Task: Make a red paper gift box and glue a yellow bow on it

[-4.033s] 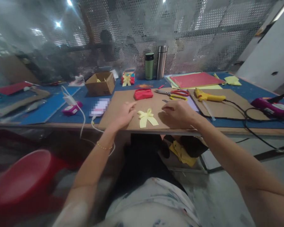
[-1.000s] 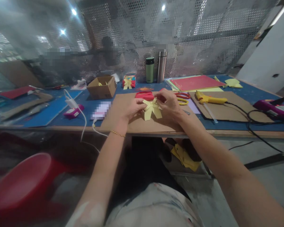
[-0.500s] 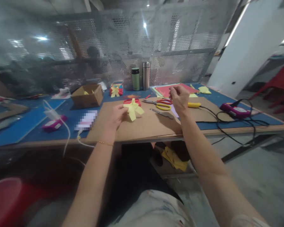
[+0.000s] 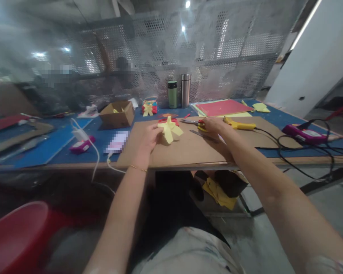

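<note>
My left hand [image 4: 152, 137] pinches a petal of a pale yellow paper flower [image 4: 168, 131] and keeps it just above the brown cardboard sheet [image 4: 160, 154]. Behind the flower, a red piece [image 4: 175, 121] is partly covered by it. Over the scissors [image 4: 192, 121], which have red and yellow handles, my right hand [image 4: 214, 125] has its fingers closed around the handle end. The fingers hide most of the handles. A grey flat metal tool [image 4: 198, 134] lies just in front of the scissors, partly under the right hand.
Right of my hand lies a yellow glue gun [image 4: 242, 125] with a black cord. Red paper [image 4: 223, 107], a green flask [image 4: 172, 95] and a steel flask [image 4: 185, 91] are at the back. Left are a cardboard box [image 4: 118, 116], a phone [image 4: 116, 142] and cables.
My right hand has lowered from above the cardboard onto the scissors' handles. The left hand still holds the flower. The whole view has shifted, so things appear further right.
</note>
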Demonstrator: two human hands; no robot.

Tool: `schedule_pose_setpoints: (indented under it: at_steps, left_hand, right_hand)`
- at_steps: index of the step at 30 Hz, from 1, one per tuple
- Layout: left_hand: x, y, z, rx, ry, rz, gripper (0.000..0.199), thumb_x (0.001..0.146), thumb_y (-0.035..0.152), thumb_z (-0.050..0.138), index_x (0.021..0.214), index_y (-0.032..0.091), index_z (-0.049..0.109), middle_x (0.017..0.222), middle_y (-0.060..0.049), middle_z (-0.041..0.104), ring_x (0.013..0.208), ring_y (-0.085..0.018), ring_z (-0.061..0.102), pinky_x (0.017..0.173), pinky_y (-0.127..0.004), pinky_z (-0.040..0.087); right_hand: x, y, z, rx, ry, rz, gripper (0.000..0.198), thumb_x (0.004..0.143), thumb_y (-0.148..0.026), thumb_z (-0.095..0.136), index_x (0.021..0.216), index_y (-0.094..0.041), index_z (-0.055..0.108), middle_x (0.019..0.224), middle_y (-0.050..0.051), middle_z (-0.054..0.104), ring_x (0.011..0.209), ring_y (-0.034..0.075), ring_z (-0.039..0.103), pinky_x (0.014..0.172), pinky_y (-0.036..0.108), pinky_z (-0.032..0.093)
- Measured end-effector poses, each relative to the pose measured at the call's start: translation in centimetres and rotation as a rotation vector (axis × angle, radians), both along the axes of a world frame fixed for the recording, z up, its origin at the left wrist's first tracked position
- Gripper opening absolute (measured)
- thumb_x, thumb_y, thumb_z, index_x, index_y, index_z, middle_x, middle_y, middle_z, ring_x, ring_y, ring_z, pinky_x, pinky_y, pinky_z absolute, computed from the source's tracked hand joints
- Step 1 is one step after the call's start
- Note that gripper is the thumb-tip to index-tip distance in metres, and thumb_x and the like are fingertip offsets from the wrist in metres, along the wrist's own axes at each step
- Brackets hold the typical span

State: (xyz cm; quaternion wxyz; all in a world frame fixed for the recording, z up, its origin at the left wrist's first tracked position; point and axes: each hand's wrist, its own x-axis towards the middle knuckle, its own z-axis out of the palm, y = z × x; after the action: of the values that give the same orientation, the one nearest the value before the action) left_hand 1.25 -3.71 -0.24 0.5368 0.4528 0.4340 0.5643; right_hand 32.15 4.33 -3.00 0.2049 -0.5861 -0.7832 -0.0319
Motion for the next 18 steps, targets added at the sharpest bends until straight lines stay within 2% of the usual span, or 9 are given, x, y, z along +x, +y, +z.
schedule_pose_setpoints:
  at_steps: [4, 7, 10, 15, 18]
  left_hand:
    - [-0.3, 0.2, -0.2, 0.012, -0.003, -0.006, 0.009, 0.069, 0.007, 0.073, 0.071, 0.015, 0.069, 0.065, 0.001, 0.066, 0.056, -0.009, 0.056, 0.057, -0.022, 0.047]
    - [-0.5, 0.3, -0.3, 0.031, 0.010, -0.021, 0.010, 0.070, 0.007, 0.076, 0.072, 0.015, 0.070, 0.065, 0.000, 0.066, 0.057, -0.009, 0.057, 0.058, -0.022, 0.047]
    - [-0.5, 0.3, -0.5, 0.048, 0.010, -0.018, 0.009, 0.070, 0.008, 0.076, 0.073, 0.015, 0.072, 0.065, 0.000, 0.066, 0.057, -0.009, 0.057, 0.059, -0.023, 0.047]
    - [-0.8, 0.8, -0.1, 0.054, 0.005, -0.014, 0.007, 0.068, 0.008, 0.072, 0.070, 0.015, 0.070, 0.065, 0.000, 0.066, 0.057, -0.010, 0.056, 0.060, -0.024, 0.046]
    - [-2.2, 2.3, 1.3, 0.024, 0.081, -0.060, 0.010, 0.068, 0.007, 0.073, 0.068, 0.016, 0.070, 0.065, -0.002, 0.067, 0.059, -0.012, 0.058, 0.063, -0.027, 0.049]
  right_hand:
    - [-0.1, 0.6, -0.1, -0.060, -0.055, -0.058, 0.029, 0.084, -0.028, 0.079, 0.109, -0.015, 0.081, 0.099, 0.020, 0.079, 0.094, 0.034, 0.072, 0.084, 0.044, 0.052]
    - [0.1, 0.0, 0.0, -0.031, -0.052, -0.062, 0.044, 0.085, -0.034, 0.078, 0.125, -0.015, 0.077, 0.106, 0.020, 0.079, 0.093, 0.033, 0.070, 0.082, 0.043, 0.053]
    - [0.4, -0.9, 0.4, 0.016, -0.003, -0.032, 0.047, 0.083, -0.036, 0.077, 0.127, -0.018, 0.077, 0.105, 0.017, 0.079, 0.092, 0.032, 0.070, 0.081, 0.042, 0.054]
    - [0.0, -2.3, 1.4, 0.072, 0.234, 0.113, 0.049, 0.082, -0.030, 0.070, 0.130, -0.023, 0.077, 0.109, 0.012, 0.080, 0.096, 0.032, 0.071, 0.086, 0.043, 0.055]
    - [-0.8, -3.1, 1.9, -0.012, 0.454, 0.234, 0.049, 0.077, -0.032, 0.070, 0.124, -0.022, 0.078, 0.091, 0.006, 0.075, 0.084, 0.027, 0.068, 0.079, 0.040, 0.054]
